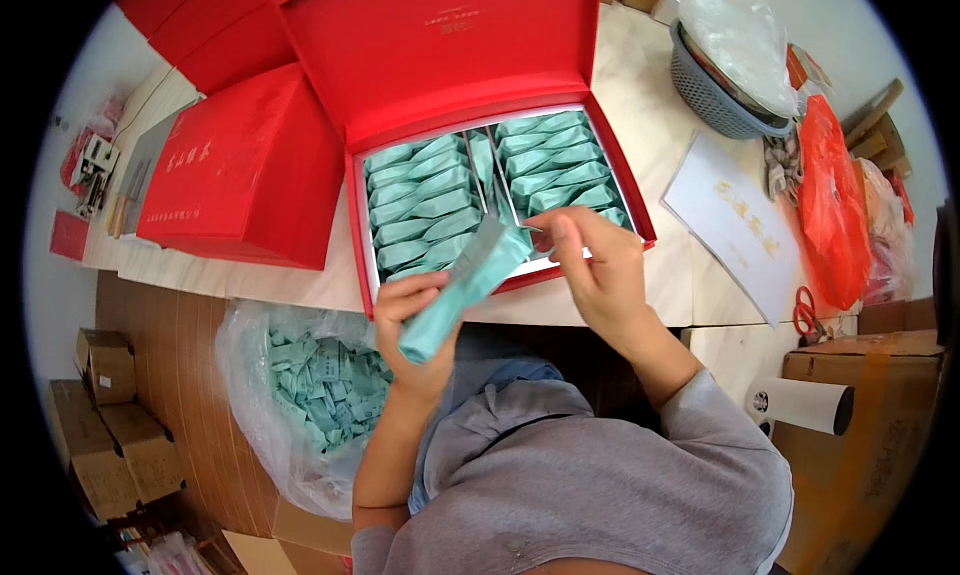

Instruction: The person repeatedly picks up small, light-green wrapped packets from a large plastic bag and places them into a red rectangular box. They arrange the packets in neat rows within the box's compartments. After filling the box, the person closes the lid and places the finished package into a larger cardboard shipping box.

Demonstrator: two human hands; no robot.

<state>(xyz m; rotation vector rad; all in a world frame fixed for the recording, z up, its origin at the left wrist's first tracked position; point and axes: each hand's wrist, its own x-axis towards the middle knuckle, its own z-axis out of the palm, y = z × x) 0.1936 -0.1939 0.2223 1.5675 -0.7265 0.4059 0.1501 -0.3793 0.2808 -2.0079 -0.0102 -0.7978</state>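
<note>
Head view: a stack of teal sachets (462,287) is clasped in the left hand's (418,327) grip, tilted over the open red box (497,190). The stack's upper end is pinched by the right hand (600,270) just above the box's right compartment. The box rests on a pale table (640,125); a bag of sachets (300,395) sits on the floor below.

Both hands (420,320) (600,270) around teal sachets (465,285) above the open red box (500,190) of sachets.

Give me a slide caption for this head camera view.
Left hand holds a stack of teal sachets while right hand reaches over an open red box.
</note>
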